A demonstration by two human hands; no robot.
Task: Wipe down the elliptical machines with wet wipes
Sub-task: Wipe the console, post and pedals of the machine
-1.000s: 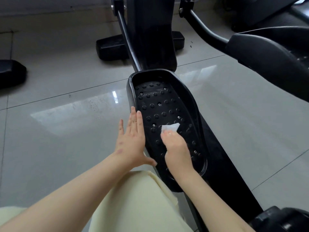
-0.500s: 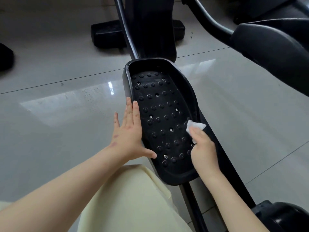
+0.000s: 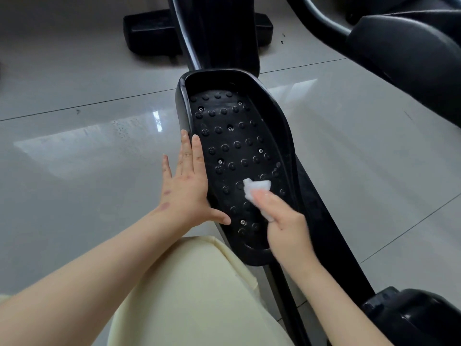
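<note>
A black studded elliptical pedal (image 3: 232, 136) fills the middle of the head view, its raised rim running round it. My left hand (image 3: 185, 186) lies flat with straight fingers against the pedal's left rim, thumb reaching onto the tread. My right hand (image 3: 284, 221) grips a crumpled white wet wipe (image 3: 257, 188) and presses it onto the lower right part of the studded tread. Part of the wipe is hidden under my fingers.
The machine's black central column (image 3: 219, 31) and base foot (image 3: 149, 31) stand beyond the pedal. The other pedal (image 3: 411, 61) and its arm hang at the upper right. A black rail (image 3: 324, 233) runs under the pedal to a housing (image 3: 414, 320). Glossy grey floor tiles (image 3: 74, 158) surround everything.
My right hand has swept the wipe from the pedal's right rim back onto the tread's lower right part. My left hand has stayed on the left rim.
</note>
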